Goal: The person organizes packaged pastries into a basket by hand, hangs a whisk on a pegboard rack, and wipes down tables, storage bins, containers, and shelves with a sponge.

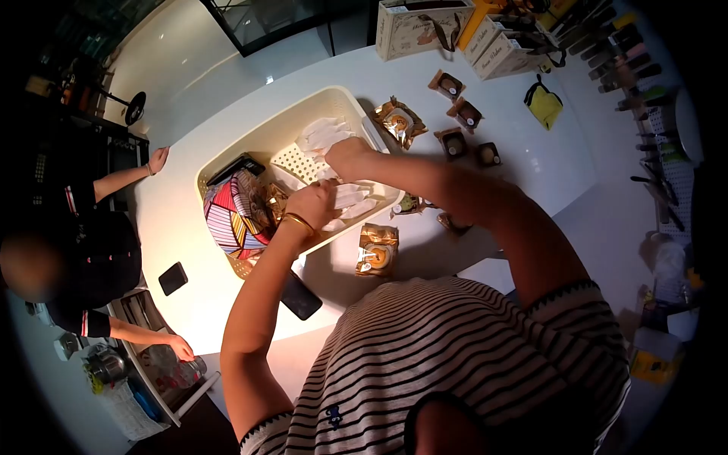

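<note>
A cream plastic basket (265, 136) with a perforated bottom stands on the white table, and both my hands reach into it. My left hand (311, 201), a gold bangle at its wrist, is closed beside a row of long white packets (353, 203). My right hand (349, 158) is closed next to another group of white packets (324, 134). What the fingertips of either hand grip is hidden. A colourful striped fabric bundle (239, 212), a gold-wrapped packet (275, 201) and a dark case (236, 168) lie in the basket's left part.
Gold-wrapped pastries (377, 250) and small brown packs (464, 114) lie around the basket. Printed gift boxes (421, 30) stand at the back, near a yellow pouch (543, 102). A black phone (301, 296) and another phone (173, 278) rest on the table. A person stands at left beside an open drawer (155, 364).
</note>
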The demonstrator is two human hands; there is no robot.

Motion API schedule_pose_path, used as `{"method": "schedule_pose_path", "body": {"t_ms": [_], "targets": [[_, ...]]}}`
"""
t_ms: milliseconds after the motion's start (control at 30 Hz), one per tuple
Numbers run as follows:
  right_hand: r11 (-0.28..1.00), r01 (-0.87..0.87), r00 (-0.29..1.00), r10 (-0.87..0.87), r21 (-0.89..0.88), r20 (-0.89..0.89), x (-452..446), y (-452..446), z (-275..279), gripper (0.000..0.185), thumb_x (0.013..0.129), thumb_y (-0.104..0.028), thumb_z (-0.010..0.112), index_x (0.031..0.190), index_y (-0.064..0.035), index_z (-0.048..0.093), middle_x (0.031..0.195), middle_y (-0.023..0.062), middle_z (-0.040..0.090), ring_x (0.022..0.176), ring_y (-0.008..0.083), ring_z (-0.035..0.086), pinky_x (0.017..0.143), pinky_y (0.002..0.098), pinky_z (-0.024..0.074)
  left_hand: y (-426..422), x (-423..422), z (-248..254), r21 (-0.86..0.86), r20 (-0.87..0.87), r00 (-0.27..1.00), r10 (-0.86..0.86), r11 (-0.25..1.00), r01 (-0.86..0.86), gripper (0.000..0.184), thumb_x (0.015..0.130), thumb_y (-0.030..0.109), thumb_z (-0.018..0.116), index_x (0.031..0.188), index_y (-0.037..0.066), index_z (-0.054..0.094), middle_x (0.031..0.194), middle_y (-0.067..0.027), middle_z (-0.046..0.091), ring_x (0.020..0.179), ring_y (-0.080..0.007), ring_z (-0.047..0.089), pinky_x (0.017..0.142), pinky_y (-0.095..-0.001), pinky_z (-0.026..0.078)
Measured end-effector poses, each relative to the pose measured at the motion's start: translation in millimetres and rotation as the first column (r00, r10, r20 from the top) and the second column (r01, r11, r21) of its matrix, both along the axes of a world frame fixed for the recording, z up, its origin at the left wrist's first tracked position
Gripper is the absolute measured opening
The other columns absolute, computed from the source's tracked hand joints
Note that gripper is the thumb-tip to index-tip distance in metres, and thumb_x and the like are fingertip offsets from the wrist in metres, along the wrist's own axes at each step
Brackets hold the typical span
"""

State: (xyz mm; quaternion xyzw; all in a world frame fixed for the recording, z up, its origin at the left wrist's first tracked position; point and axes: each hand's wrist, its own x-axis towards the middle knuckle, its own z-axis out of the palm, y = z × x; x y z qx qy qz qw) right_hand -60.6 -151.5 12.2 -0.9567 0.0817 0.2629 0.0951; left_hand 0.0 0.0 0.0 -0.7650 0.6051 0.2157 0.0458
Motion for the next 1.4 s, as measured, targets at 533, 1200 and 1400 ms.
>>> {"method": "schedule_pose_path", "body": {"t_ms": [533,1200,1400], "targets": [[0.990,-0.029,0.625,-0.087,0.135,0.775,-65,-31,56,0.009,0.076,-0.008,0.057,0.083,-0.0045,0.061,0.080,0.0099,0.061,0.078,0.0292,0.061,0.068,0.0384,0.0490,-16,-10,2,-0.404,0.254,0.959,0.123,0.915,-0.010,0.050,0.074,0.042,0.063,0.105,0.005,0.052,0.081,-0.0165,0.063,0.069,-0.0293,0.064,0.058,-0.0394,0.052],[0.926,-0.375,0.887,0.370,-0.039,0.276,-30,31,-21,0.011,0.071,-0.013,0.055,0.072,-0.0088,0.065,0.069,0.0102,0.063,0.066,0.0278,0.063,0.056,0.0383,0.0507,-46,28,-21,0.363,-0.888,-0.241,0.392,0.275,-0.890,0.068,0.087,0.032,0.052,0.142,0.015,0.016,0.118,-0.0097,0.045,0.093,-0.0253,0.053,0.083,-0.0466,0.042],[0.958,-0.280,0.867,0.222,0.067,0.446,-36,27,-20,0.010,0.069,-0.009,0.055,0.065,-0.0055,0.064,0.067,0.0122,0.063,0.066,0.0303,0.064,0.057,0.0398,0.0515,-44,84,-85,0.025,-0.866,0.183,0.464,0.406,-0.913,0.053,0.079,0.028,0.064,0.123,0.004,0.047,0.110,-0.0115,0.058,0.093,-0.0214,0.056,0.080,-0.0292,0.045]]}}
